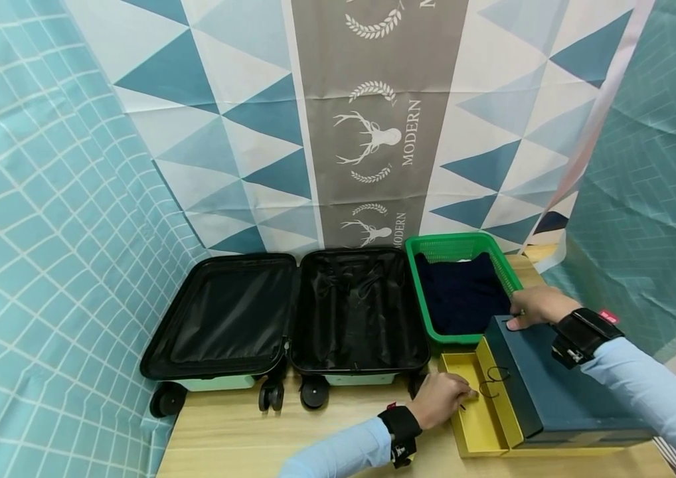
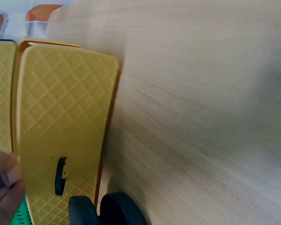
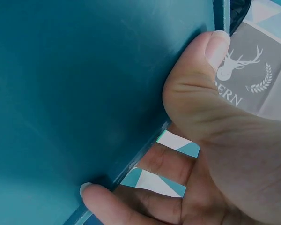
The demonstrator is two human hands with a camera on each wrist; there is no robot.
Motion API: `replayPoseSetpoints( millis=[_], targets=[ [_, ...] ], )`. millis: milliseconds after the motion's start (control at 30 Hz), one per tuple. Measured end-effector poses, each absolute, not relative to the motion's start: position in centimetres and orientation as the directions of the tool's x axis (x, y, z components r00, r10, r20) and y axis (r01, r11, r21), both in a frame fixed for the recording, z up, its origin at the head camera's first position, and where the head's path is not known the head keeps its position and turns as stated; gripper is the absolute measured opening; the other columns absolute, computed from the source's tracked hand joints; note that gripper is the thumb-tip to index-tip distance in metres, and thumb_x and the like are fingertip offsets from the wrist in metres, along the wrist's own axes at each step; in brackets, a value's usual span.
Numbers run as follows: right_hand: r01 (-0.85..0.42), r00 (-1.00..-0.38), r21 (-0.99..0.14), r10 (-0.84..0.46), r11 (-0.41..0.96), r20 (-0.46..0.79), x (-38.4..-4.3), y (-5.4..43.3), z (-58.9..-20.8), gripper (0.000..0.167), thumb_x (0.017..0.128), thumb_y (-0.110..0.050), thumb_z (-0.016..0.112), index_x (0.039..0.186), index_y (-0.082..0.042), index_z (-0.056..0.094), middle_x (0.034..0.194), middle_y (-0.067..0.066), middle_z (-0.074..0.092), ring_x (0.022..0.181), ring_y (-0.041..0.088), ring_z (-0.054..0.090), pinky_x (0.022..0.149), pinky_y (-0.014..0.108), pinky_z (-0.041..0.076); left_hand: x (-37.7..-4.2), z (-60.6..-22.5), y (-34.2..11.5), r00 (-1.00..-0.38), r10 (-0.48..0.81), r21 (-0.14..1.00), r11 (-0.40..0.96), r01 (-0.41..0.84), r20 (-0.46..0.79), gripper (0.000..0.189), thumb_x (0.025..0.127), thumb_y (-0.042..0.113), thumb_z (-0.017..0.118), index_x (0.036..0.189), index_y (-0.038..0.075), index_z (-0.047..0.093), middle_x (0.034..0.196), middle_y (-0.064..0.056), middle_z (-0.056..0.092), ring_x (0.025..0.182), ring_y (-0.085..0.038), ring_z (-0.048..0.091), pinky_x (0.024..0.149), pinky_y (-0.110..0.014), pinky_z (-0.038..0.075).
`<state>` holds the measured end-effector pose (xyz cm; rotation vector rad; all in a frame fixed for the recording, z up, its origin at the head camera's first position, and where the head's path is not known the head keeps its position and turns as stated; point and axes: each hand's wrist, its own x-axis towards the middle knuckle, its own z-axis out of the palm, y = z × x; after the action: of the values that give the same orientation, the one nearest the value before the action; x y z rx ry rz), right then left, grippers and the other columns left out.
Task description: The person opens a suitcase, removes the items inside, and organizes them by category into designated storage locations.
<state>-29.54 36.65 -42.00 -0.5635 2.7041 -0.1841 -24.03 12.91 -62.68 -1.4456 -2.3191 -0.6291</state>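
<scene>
A dark blue drawer box (image 1: pixel 559 378) with yellow drawers stands at the right of the table. One yellow drawer (image 1: pixel 496 435) is pulled out toward the left; its front shows a quilted pattern and a small black handle (image 2: pixel 60 176) in the left wrist view. At the drawer, my left hand (image 1: pixel 442 398) has its fingertips over the front rim and pinches thin-rimmed round eyeglasses (image 1: pixel 498 373), whose wire loops overlap the drawer's inside. My right hand (image 1: pixel 544 305) grips the box's far edge, thumb on the blue top and fingers around the side.
Left of the box, an open black-lined suitcase (image 1: pixel 358 312) lies with its wheels (image 1: pixel 314 393) toward me. A green basket (image 1: pixel 418 292) holding dark navy cloth (image 1: pixel 463 292) stands behind the drawer box. Patterned curtains hang behind and at both sides of the wooden table (image 1: pixel 230 438).
</scene>
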Motion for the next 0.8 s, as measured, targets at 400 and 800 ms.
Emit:
replayPoseSetpoints(
  millis=[400, 800],
  targets=[
    [-0.346, -0.853, -0.196, -0.394, 0.918, -0.341, -29.6, 36.6, -42.0, 0.055, 0.091, -0.025, 0.072, 0.058, -0.023, 0.029, 0.058, -0.010, 0.017, 0.052, 0.008, 0.015, 0.054, 0.027, 0.016, -23.4, -63.3, 14.6, -0.487, 0.773, 0.105, 0.490, 0.865, 0.406, 0.014, 0.096, 0.022, 0.068, 0.092, 0.029, 0.080, 0.093, 0.018, 0.072, 0.086, 0.006, 0.064, 0.113, -0.050, 0.027],
    [-0.339, -0.858, -0.197, -0.388, 0.920, -0.335, -29.4, 36.8, -42.2, 0.055, 0.092, -0.026, 0.072, 0.058, -0.023, 0.028, 0.058, -0.010, 0.016, 0.052, 0.008, 0.014, 0.053, 0.027, 0.016, -22.8, -64.3, 14.2, -0.462, 0.798, 0.110, 0.457, 0.882, 0.387, 0.013, 0.097, 0.019, 0.065, 0.100, 0.022, 0.078, 0.111, 0.008, 0.071, 0.106, 0.000, 0.063, 0.115, -0.041, 0.024]
  ],
)
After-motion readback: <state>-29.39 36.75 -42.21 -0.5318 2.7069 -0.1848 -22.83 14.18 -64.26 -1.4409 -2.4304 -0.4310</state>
